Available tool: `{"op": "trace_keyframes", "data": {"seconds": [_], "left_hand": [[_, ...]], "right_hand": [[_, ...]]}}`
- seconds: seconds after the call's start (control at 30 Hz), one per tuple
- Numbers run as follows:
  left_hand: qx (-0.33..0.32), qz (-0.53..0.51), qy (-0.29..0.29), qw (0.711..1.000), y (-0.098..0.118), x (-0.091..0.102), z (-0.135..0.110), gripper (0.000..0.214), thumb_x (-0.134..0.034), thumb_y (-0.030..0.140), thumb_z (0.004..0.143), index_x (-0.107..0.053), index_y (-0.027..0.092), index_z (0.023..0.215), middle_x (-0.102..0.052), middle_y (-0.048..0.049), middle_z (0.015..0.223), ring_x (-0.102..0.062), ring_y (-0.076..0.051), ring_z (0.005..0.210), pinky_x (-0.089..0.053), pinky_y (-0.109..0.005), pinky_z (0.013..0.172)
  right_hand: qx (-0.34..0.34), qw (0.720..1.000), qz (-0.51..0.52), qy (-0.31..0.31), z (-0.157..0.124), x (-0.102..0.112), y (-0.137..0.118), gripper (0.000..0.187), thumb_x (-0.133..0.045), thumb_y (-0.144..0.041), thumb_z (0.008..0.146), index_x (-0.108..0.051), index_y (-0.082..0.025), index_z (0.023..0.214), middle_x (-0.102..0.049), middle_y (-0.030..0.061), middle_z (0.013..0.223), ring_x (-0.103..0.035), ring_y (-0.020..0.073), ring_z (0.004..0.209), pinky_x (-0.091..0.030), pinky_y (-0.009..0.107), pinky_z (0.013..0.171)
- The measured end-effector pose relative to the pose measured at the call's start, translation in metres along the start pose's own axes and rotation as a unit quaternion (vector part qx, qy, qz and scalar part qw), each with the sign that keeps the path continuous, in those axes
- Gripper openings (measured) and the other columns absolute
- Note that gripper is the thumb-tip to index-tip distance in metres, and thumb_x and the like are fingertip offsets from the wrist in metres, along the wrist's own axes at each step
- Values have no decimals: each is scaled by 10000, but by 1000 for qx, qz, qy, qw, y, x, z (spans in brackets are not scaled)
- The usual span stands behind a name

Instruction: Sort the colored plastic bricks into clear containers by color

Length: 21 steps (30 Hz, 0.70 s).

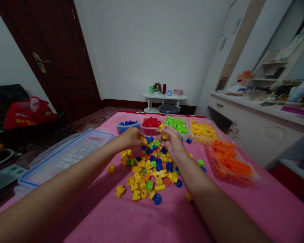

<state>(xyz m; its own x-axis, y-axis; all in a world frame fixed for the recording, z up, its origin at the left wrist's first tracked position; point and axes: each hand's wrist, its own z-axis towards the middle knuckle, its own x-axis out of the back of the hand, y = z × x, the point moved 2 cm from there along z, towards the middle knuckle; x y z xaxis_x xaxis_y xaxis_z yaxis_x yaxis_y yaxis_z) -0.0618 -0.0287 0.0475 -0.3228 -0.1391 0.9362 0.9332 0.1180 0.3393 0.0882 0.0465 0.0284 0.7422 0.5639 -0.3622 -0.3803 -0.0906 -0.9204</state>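
A loose pile of toy building bricks, mostly yellow with some blue, green and orange ones, lies on a pink cloth. My left hand is over the pile's far left side, fingers closed on a small yellow brick. To its right, my right hand is raised over the far side of the pile. Yellow bricks are pinched between its thumb and fingers; I cannot tell how many pieces. Blue wheel-like discs lie at the near edge of the pile.
Behind the pile stand clear tubs of blue bricks, red bricks, green bricks and yellow bricks. A tub of orange bricks is at the right. To the left lies a clear lid with a blue rim.
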Motion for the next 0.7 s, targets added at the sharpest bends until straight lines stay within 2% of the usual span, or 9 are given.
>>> {"op": "trace_keyframes", "data": {"seconds": [0.1, 0.2, 0.33, 0.43, 0.63, 0.7], "left_hand": [[-21, -143, 74, 987, 12, 4, 16, 315, -593, 328, 715, -691, 134, 943, -694, -45, 802, -620, -162, 709, -460, -227, 623], [-59, -229, 114, 965, 33, -3, 23, 309, -591, 306, 729, -671, 149, 983, -699, -40, 877, -626, -147, 744, -476, -225, 655], [-98, -184, 157, 965, 61, -7, 20, 304, -588, 218, 724, -677, 160, 1009, -700, -48, 914, -630, -157, 774, -486, -258, 715], [-122, -133, 183, 966, 73, -3, 14, 372, -634, 206, 693, -671, 168, 1061, -695, -61, 950, -626, -178, 831, -480, -283, 765], [-182, -115, 202, 955, 80, -10, 7, 385, -586, 321, 781, -625, 188, 1140, -671, -60, 1047, -589, -192, 937, -443, -328, 856], [-200, -94, 210, 953, 81, -17, 6, 399, -567, 378, 800, -618, 181, 1143, -661, -62, 1052, -549, -208, 989, -417, -350, 893]], "right_hand": [[-78, 990, 114, 16, -3, -3, -3, 237, -580, -328, 685, -537, -173, 859, -605, -16, 705, -483, 68, 444, -252, 148, 325], [-136, 977, 164, 19, -5, -5, -3, 284, -544, -444, 758, -528, -172, 840, -554, -38, 588, -451, 64, 388, -221, 139, 299], [-156, 965, 209, 34, -5, -5, -1, 347, -456, -526, 824, -528, -187, 829, -513, -56, 495, -471, 88, 361, -262, 161, 293], [-168, 950, 252, 71, -4, -2, 2, 339, -434, -489, 854, -553, -174, 821, -569, -36, 520, -507, 93, 382, -336, 177, 326], [-198, 923, 314, 99, -2, 2, 13, 296, -429, -410, 863, -573, -170, 769, -631, -4, 584, -578, 117, 485, -440, 204, 415], [-182, 926, 318, 90, -2, 1, 17, 291, -437, -413, 856, -571, -177, 750, -624, -1, 583, -597, 128, 538, -472, 215, 465]]}}
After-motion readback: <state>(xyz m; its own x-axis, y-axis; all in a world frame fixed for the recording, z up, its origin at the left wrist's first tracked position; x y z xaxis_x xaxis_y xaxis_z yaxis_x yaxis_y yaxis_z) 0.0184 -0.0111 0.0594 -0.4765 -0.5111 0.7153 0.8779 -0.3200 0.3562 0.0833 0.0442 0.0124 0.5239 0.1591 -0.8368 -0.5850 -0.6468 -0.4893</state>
